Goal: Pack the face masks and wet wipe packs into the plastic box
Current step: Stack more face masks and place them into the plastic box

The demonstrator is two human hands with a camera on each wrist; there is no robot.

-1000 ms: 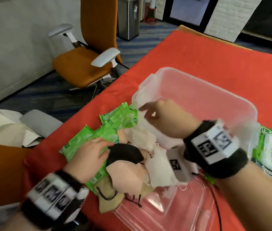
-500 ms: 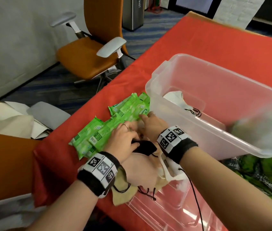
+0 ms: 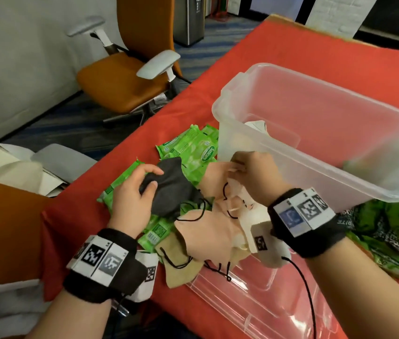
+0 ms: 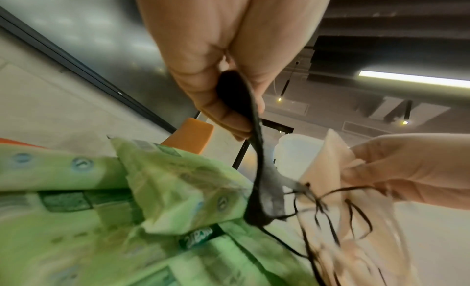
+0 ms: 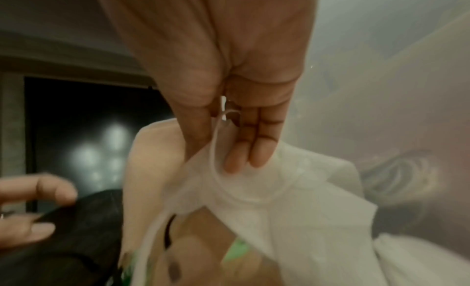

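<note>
My left hand [image 3: 142,187] grips a black face mask [image 3: 171,189] lifted off the pile; in the left wrist view the black mask [image 4: 257,169] hangs pinched between thumb and fingers. My right hand [image 3: 249,172] pinches a white mask [image 5: 267,189] just in front of the clear plastic box [image 3: 340,177]. Pink and beige masks [image 3: 208,231] lie heaped under both hands. Green wet wipe packs [image 3: 191,148] lie left of the box and under the masks. One white mask [image 3: 257,126] lies inside the box.
The clear box lid [image 3: 254,297] lies flat at the table's near edge. More green wipe packs [image 3: 394,231] sit right of the box. An orange office chair [image 3: 130,77] stands off the table's left side. The red cloth [image 3: 315,52] stretches beyond the box.
My left hand has lifted the black mask off the pile. My right hand has come up from the pile pinching a white mask beside the box.
</note>
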